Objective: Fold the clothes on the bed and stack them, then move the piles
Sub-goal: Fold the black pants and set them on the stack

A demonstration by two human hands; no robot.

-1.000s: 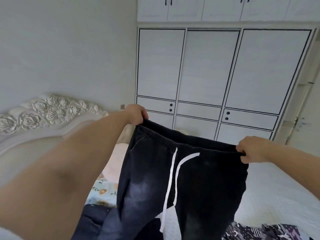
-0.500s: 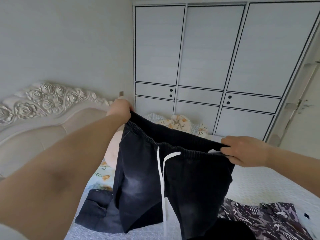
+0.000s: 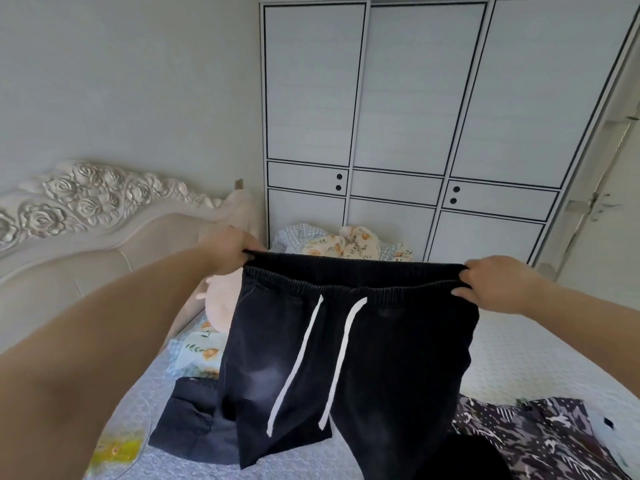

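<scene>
Gripping the elastic waistband at either end, the left hand and right hand hold a pair of black shorts stretched between them, above the bed. Two white drawstrings hang down the front, between the hands. Below the left hand a dark folded garment lies on the bed; below the right hand lies a dark patterned garment. Beyond both hands stands a white wardrobe.
</scene>
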